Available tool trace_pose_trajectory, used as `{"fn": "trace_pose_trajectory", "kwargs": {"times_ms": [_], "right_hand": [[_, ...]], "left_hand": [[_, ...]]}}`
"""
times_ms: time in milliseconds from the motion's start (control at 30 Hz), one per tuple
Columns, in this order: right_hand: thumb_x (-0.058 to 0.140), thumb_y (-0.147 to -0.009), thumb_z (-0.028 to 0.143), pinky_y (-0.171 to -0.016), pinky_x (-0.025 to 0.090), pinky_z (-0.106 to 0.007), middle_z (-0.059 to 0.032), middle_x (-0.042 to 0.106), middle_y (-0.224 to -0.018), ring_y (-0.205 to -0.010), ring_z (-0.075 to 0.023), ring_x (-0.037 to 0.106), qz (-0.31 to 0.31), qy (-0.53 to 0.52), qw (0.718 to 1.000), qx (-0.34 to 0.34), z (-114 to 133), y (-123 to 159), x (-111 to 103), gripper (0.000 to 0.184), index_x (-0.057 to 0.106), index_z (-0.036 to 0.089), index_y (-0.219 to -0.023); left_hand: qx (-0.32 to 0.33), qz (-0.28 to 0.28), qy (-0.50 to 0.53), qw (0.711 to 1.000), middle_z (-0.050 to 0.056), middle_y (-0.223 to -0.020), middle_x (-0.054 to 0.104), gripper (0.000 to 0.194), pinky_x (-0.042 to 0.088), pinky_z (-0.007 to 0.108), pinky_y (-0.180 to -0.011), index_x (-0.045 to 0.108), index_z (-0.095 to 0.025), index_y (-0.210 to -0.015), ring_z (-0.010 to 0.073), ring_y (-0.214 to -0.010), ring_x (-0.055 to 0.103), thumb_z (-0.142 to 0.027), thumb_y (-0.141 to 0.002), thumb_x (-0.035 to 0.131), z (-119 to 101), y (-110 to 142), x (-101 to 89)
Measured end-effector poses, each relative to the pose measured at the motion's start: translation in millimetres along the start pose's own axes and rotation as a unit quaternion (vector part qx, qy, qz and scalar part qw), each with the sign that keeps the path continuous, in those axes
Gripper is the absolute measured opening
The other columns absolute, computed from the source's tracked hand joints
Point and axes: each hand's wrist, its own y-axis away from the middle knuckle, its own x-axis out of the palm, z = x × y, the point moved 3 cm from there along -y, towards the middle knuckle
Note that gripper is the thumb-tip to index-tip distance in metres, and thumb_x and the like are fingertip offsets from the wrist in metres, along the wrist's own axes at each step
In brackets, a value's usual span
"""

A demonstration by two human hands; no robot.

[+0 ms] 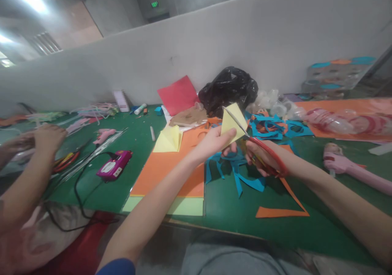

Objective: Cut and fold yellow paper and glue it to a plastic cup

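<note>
My left hand (225,138) pinches a piece of yellow paper (230,122) above the table, thumb on its front face. Red-handled scissors (271,154) are gripped in my right hand (260,158), and their blades lie across the yellow paper. Whether the blades have cut into it I cannot tell. Below my hands lie blue paper scraps (237,175) and a bent strip of orange paper (281,211). Under my left forearm is a stack of orange sheets (171,173) with a pale green edge. A folded yellow paper (169,139) rests on its far end.
A black plastic bag (229,89) and red paper (177,94) stand by the grey partition. A pink glue gun (346,165) lies right, near clear plastic bottles (333,120). On the left are a purple power adapter (114,165) with a black cable and another person's hand (49,138).
</note>
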Motion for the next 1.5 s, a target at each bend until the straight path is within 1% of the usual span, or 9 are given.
{"fn": "trace_pose_trajectory", "kwargs": {"times_ms": [267,467,600,733,900,1000,1167,1333,1500], "right_hand": [[0.050,-0.077,0.084,-0.039,0.034,-0.026,0.0005,0.053,-0.048,-0.038,-0.0143,0.047,-0.097,0.012,0.995,0.030,-5,-8,-11,0.062,0.053,0.022,-0.072],[0.048,-0.081,0.081,-0.060,0.040,-0.034,-0.0120,0.069,-0.078,-0.072,-0.0294,0.064,-0.225,0.273,0.934,0.039,-10,-10,-29,0.060,0.060,0.022,-0.081],[0.035,-0.091,0.074,-0.060,0.036,-0.033,-0.0150,0.070,-0.086,-0.075,-0.0308,0.066,-0.217,0.375,0.898,0.077,-16,-10,-27,0.059,0.062,0.021,-0.093],[0.041,-0.092,0.068,-0.057,0.034,-0.031,-0.0118,0.070,-0.085,-0.075,-0.0268,0.064,-0.180,0.403,0.896,0.046,-25,-14,-24,0.051,0.060,0.021,-0.088],[0.047,-0.092,0.055,-0.077,0.045,-0.037,-0.0159,0.071,-0.102,-0.097,-0.0309,0.063,-0.213,0.373,0.899,-0.087,-29,-22,-30,0.042,0.068,0.019,-0.091],[0.044,-0.092,0.053,-0.090,0.046,-0.040,-0.0130,0.071,-0.107,-0.103,-0.0295,0.061,-0.205,0.234,0.941,-0.132,-22,-23,-32,0.042,0.071,0.021,-0.094],[0.057,-0.078,0.079,-0.064,0.043,-0.029,-0.0010,0.057,-0.068,-0.066,-0.0165,0.051,-0.089,0.019,0.985,-0.144,-9,-20,-19,0.058,0.059,0.021,-0.071],[0.061,-0.070,0.084,-0.051,0.028,-0.026,0.0033,0.041,-0.058,-0.054,-0.0102,0.034,-0.121,0.002,0.984,-0.129,-9,-19,-18,0.066,0.047,0.021,-0.059],[0.063,-0.067,0.085,-0.049,0.021,-0.026,0.0055,0.032,-0.056,-0.052,-0.0091,0.027,-0.169,0.003,0.980,-0.107,-9,-19,-21,0.069,0.036,0.023,-0.057]], "left_hand": [[0.006,-0.047,0.072,0.996,-0.004,-0.073,0.058,0.026,0.039,0.019,-0.041,0.052,-0.019,-0.086,0.0042,-0.045,0.049,-0.042,-0.091,0.063,-1,-2,0.9],[-0.047,-0.087,0.071,0.993,-0.006,-0.069,0.057,0.024,0.043,0.020,-0.041,0.051,-0.020,-0.095,0.0047,-0.045,0.047,-0.024,-0.083,0.070,3,-6,-1.3],[-0.067,-0.105,0.074,0.989,-0.008,-0.067,0.053,0.033,0.043,0.021,-0.041,0.051,-0.021,-0.102,0.0051,-0.046,0.045,-0.024,-0.080,0.074,5,-6,-1.1],[-0.056,-0.093,0.077,0.991,-0.007,-0.069,0.054,0.032,0.049,0.023,-0.044,0.050,-0.020,-0.101,0.0058,-0.048,0.048,-0.019,-0.079,0.073,5,-5,2.0],[-0.060,-0.060,0.088,0.993,-0.010,-0.060,0.050,0.024,0.059,0.028,-0.054,0.050,-0.019,-0.098,0.0038,-0.042,0.041,-0.015,-0.082,0.067,6,-4,9.3],[-0.052,-0.027,0.075,0.995,-0.007,-0.060,0.054,0.021,0.057,0.026,-0.056,0.053,-0.018,-0.099,0.0075,-0.048,0.054,-0.021,-0.084,0.067,5,-4,14.9],[-0.034,0.046,0.055,0.997,-0.001,-0.074,0.064,0.027,0.051,0.023,-0.054,0.056,-0.019,-0.105,0.0115,-0.059,0.065,-0.022,-0.082,0.070,2,-3,23.0],[-0.072,0.008,0.042,0.996,0.002,-0.088,0.065,0.048,0.050,0.023,-0.059,0.044,-0.018,-0.120,0.0105,-0.066,0.064,-0.029,-0.084,0.073,10,-2,21.2],[-0.033,-0.038,-0.014,0.999,0.009,-0.119,0.060,0.073,0.044,0.021,-0.058,0.037,-0.021,-0.136,0.0073,-0.071,0.058,-0.035,-0.078,0.079,16,-1,18.7]]}}
